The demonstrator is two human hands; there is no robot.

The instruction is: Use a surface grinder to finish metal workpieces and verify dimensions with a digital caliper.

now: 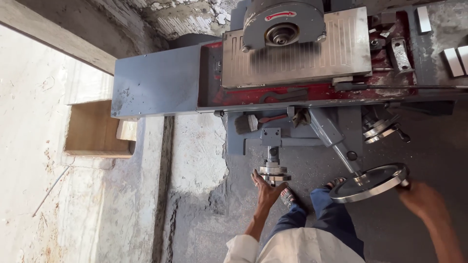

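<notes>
A head-worn camera looks straight down at a person standing before a grey surface grinder. The left hand (265, 189) sits at about 6 o'clock in the view, its fingers curled around the lower rim of a small metal handwheel (274, 173), which lies just above the hand at its 12 o'clock. The right hand (423, 198) is at about 4 o'clock in the view, closed on the handle at the right edge of a large polished handwheel (369, 182); the wheel spreads out from the hand toward 9 o'clock, tilted on a grey arm. The two wheels are well apart. At 12 o'clock in the view lies the ribbed magnetic chuck (297, 56) with the grinding wheel guard (282, 22) over it. A paintbrush (248, 122) rests on the ledge above the small wheel.
</notes>
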